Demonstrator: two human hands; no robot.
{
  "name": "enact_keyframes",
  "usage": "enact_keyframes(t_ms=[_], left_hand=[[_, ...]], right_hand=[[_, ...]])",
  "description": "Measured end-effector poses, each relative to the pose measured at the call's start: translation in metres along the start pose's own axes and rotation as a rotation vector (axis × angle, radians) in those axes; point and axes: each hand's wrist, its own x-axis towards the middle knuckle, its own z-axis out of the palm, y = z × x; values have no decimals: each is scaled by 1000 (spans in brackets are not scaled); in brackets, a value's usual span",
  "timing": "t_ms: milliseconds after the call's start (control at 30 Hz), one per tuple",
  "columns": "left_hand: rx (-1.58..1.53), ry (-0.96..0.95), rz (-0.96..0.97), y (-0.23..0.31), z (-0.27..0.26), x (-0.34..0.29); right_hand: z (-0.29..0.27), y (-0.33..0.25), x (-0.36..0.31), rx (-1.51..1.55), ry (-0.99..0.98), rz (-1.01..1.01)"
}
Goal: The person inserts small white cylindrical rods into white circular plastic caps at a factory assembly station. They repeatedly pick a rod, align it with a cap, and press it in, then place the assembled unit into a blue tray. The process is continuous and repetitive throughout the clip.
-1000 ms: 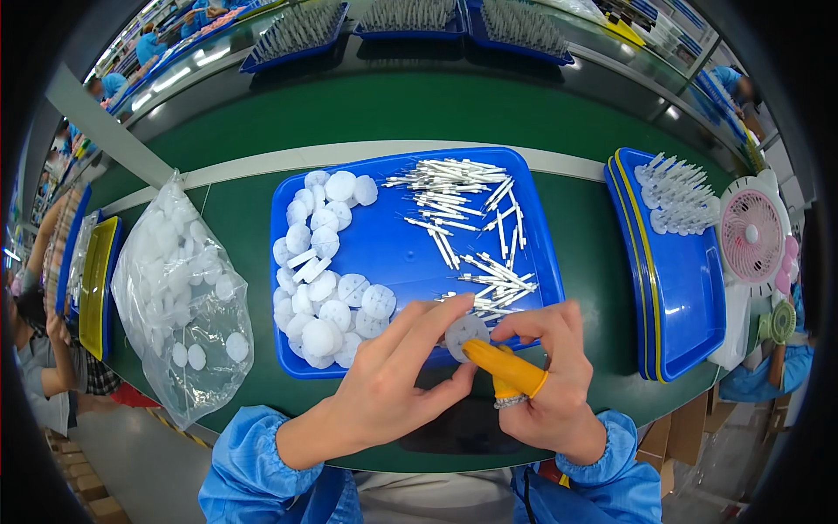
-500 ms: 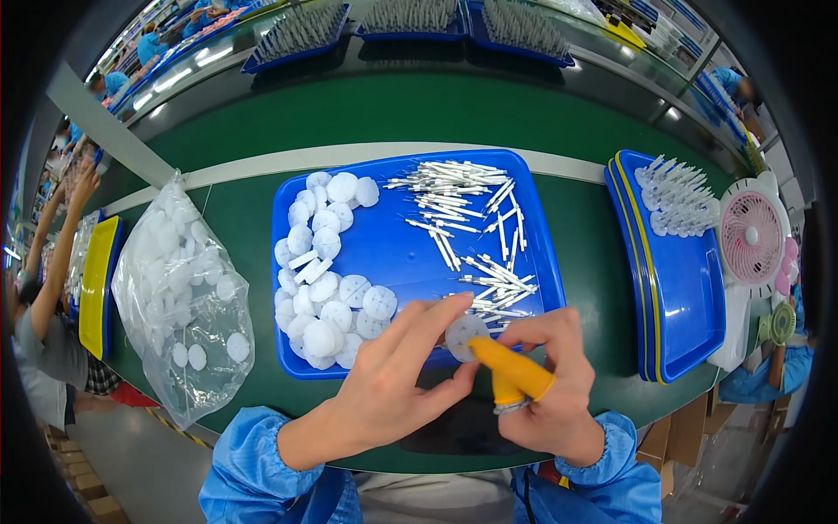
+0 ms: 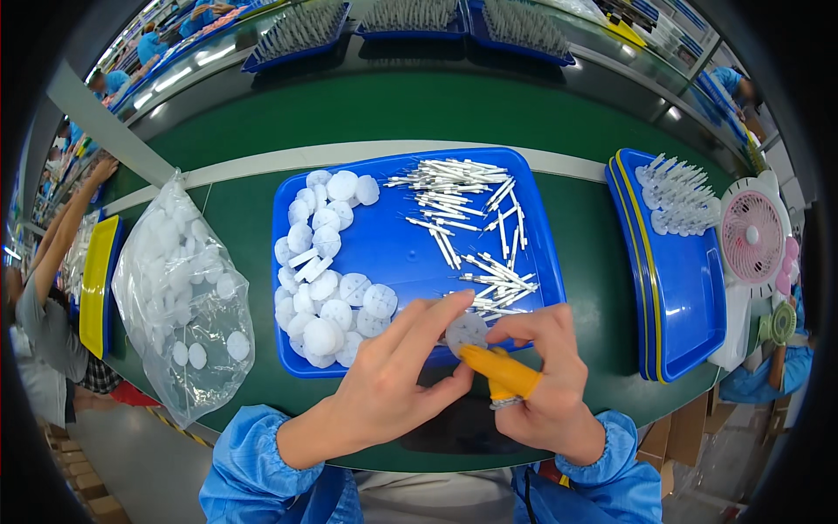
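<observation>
Over the near edge of the blue tray, a translucent white plastic disc is held between my two hands. My left hand pinches it from the left, index finger above and thumb below. From the right, my right hand grips its edge, with yellow covers on some fingers. Whether a stick is inserted behind the disc is hidden. Loose white discs heap up along the tray's left side. Thin white sticks with fine wire ends lie in bunches on its right side.
Left of the tray lies a clear bag of discs, beside a yellow tray. At right are stacked blue trays holding assembled pieces, and a pink fan. Filled trays stand at the back. Another person's arm reaches at far left.
The yellow-covered fingers of my right hand have drawn down and left to the disc's lower edge. Its index finger has come to the disc's right side. My left hand stays put.
</observation>
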Motion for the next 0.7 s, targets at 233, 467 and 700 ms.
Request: enact_keyframes(t_ms=[233, 467, 700], left_hand=[[-2, 13, 4, 2, 1, 0], [-88, -20, -85, 5, -2, 0], [-683, -66, -227, 7, -12, 0]], right_hand=[[0, 4, 1, -67, 54, 11], [-4, 6, -2, -40, 74, 128], [-14, 13, -3, 546, -251, 455]])
